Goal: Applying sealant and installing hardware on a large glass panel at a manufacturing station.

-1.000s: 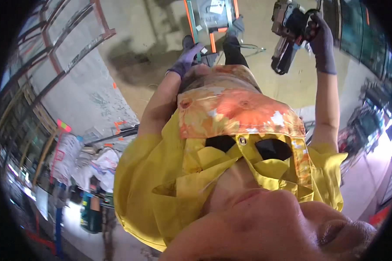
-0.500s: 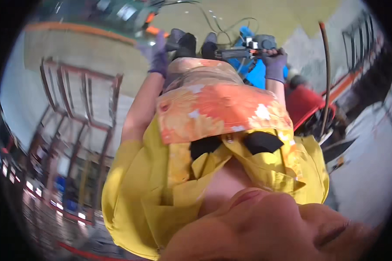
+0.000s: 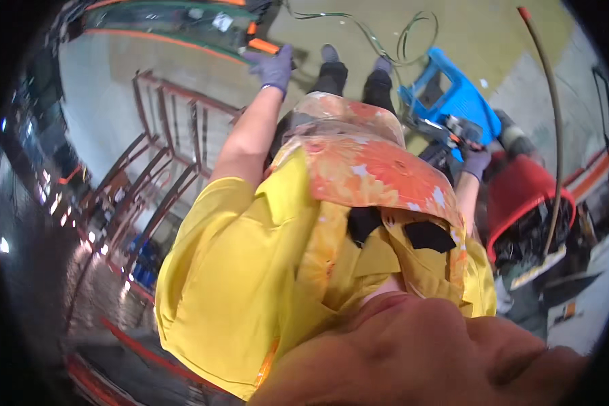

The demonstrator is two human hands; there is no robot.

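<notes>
My left hand (image 3: 275,70), in a purple-grey glove, reaches forward with its fingers stretched out. It is at the corner of a dark, glass-like stack with orange edging (image 3: 162,42); whether it touches cannot be made out. An orange corner piece (image 3: 263,46) sits just beyond the fingers. On the right, my gloved right hand (image 3: 477,162) is closed round the handle of a dark grey power tool with small orange parts (image 3: 461,130). This tool is low at my right side, over the near edge of a blue plastic stool (image 3: 463,101). My fingers partly hide its handle.
Green strap (image 3: 369,32) lies in loops on the floor ahead. To the right is a red bin (image 3: 526,193) with dark contents and a long brown stick (image 3: 548,81) upright beside it. A brown metal rack (image 3: 166,122) stands at the left.
My right hand has carried the power tool right and back, from in front of the apron to beside the blue stool. My left hand stays by the stack's corner. The view has turned.
</notes>
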